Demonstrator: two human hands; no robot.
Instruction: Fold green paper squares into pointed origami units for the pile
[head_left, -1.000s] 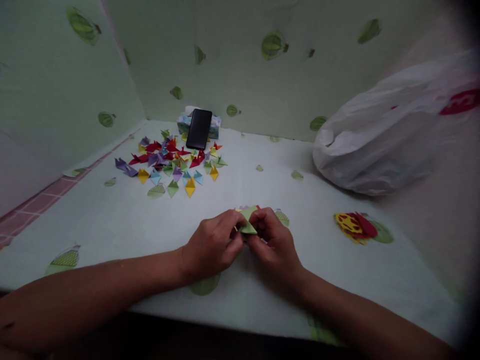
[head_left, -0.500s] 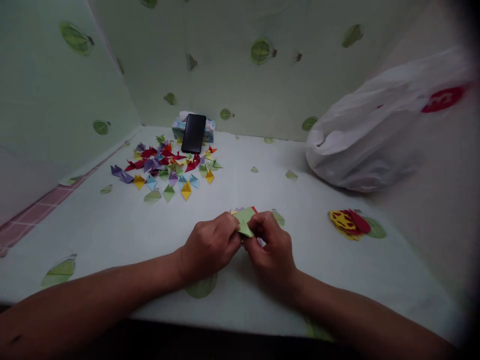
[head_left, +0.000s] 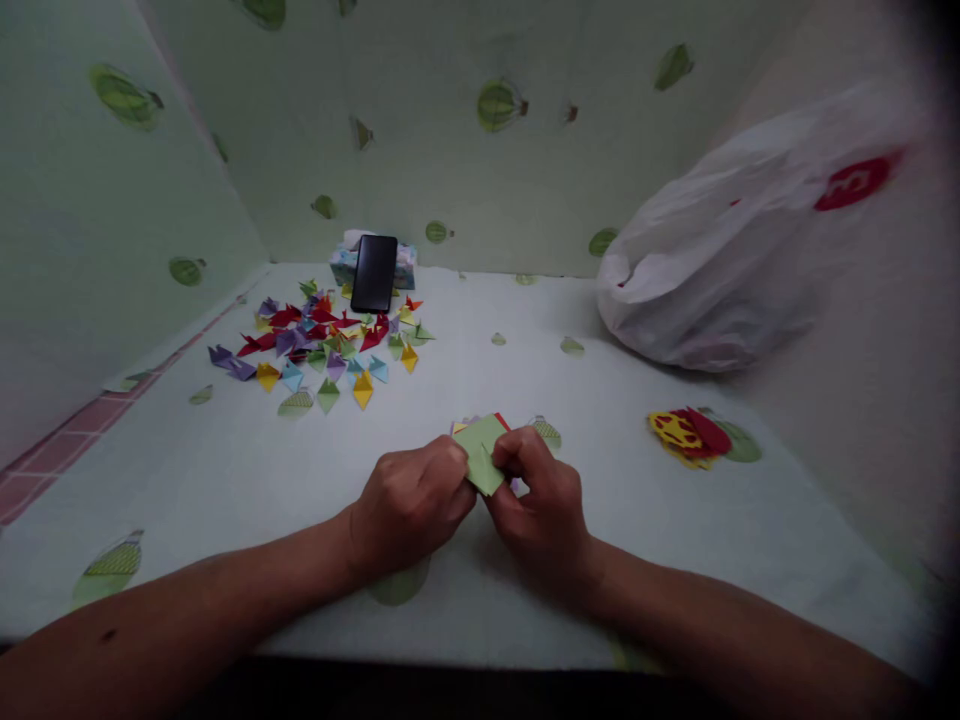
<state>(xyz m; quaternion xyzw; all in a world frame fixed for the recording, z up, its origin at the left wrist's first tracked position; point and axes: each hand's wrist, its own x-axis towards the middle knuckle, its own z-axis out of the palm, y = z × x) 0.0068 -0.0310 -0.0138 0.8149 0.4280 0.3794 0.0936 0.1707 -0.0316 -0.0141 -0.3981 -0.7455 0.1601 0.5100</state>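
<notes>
A folded piece of light green origami paper [head_left: 482, 450] is pinched between both hands, over the table's near middle. My left hand [head_left: 416, 495] grips its left edge with curled fingers. On the opposite edge, my right hand [head_left: 544, 500] holds it between thumb and bent forefinger. Behind and below the green piece, coloured paper [head_left: 501, 420] peeks out in red, yellow and purple; the hands hide most of it. Several folded paper cranes [head_left: 328, 393] in many colours lie in a loose group at the back left.
A black phone [head_left: 374, 273] leans against a tissue box [head_left: 406, 268] behind the cranes. At the back right stands a white plastic bag [head_left: 697, 270]. Red and yellow cut-out pieces [head_left: 679, 432] lie stacked on the right, over the balloon-patterned cloth [head_left: 480, 375].
The green paper shows a wider, flatter face now, with its lower corner turned down toward me. Both hands keep their hold. My view has shifted slightly to the right.
</notes>
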